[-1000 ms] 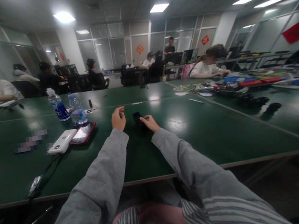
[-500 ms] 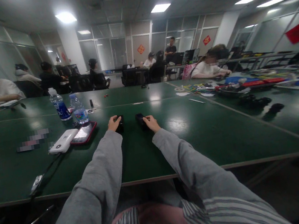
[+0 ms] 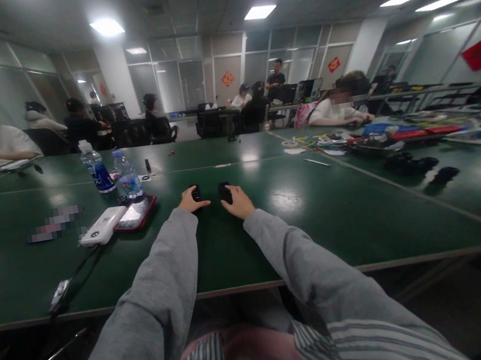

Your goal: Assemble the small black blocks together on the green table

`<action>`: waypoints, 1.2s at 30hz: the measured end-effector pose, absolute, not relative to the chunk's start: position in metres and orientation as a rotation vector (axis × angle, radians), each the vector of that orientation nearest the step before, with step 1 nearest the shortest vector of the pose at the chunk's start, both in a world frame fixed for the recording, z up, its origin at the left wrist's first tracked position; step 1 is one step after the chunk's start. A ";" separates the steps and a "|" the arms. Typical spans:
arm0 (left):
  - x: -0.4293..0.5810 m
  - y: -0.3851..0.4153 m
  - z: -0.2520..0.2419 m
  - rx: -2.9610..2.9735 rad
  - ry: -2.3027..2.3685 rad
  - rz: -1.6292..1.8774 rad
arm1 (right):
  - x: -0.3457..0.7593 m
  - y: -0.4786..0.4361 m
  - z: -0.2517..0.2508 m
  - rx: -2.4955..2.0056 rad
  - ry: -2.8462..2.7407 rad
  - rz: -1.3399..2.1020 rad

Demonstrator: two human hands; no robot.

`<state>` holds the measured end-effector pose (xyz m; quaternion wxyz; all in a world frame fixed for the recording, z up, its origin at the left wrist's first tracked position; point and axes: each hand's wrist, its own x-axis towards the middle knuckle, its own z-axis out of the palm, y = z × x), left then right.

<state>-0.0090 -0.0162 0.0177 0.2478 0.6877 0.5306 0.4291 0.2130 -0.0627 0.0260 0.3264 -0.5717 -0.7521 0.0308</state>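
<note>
Above the green table (image 3: 332, 232), my left hand (image 3: 187, 202) is curled round a small black object (image 3: 196, 193), its thumb stretched out to the right, away from the object. Facing it across a narrow gap, my right hand (image 3: 239, 203) has its fingers over a second small black object (image 3: 225, 192), the thumb low on the near side. Both objects are dark and partly covered, so their exact kind does not show. Grey sleeves cover both forearms.
Left of my hands lie a red-edged phone (image 3: 136, 213), a white power bank (image 3: 103, 225) with a cable, and two plastic bottles, one a blue-labelled bottle (image 3: 98, 170). A pen (image 3: 317, 163) and cluttered cables (image 3: 321, 140) lie to the right. Several people sit around.
Both thumbs have shifted from the black objects toward the near side. The black objects have turned slightly in my hands. The hands stay in nearly the same place.
</note>
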 end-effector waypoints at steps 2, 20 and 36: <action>-0.006 -0.017 0.016 1.889 1.497 1.109 | 0.211 -0.066 0.027 -1.543 -2.005 0.093; -0.001 -0.020 0.013 1.919 1.586 1.084 | 0.205 -0.075 0.051 -1.427 -1.636 -0.153; 0.010 -0.032 0.021 1.943 1.532 1.217 | 0.176 -0.075 0.024 -1.529 -2.054 -0.063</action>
